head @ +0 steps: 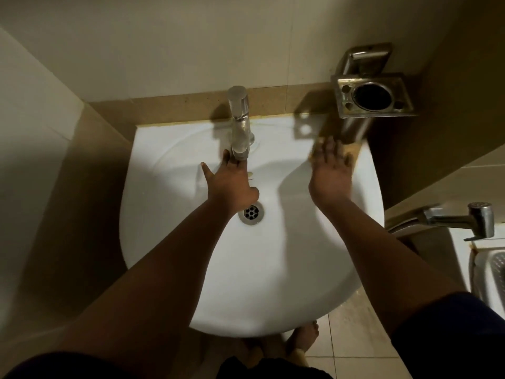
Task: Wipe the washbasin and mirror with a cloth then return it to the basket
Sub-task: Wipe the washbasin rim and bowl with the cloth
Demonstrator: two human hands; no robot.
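Note:
The white washbasin [169, 242] fills the middle of the view, with a chrome tap [240, 124] at its back and a drain [251, 213] at the centre. My left hand [229, 184] reaches over the bowl with fingers spread, its fingertips touching the underside of the tap spout; it holds nothing. My right hand [330, 170], blurred by motion, lies flat on a yellowish cloth [353, 152] at the basin's back right corner. Only the cloth's edges show around the fingers. Neither mirror nor basket is in view.
A steel tumbler holder [373, 95] and a soap dish [366, 57] jut from the wall just above my right hand. A hand-spray nozzle [464, 218] sticks out at the right, above a white fixture [489, 274]. Tiled walls close in left and right. Bare feet [303, 340] stand below.

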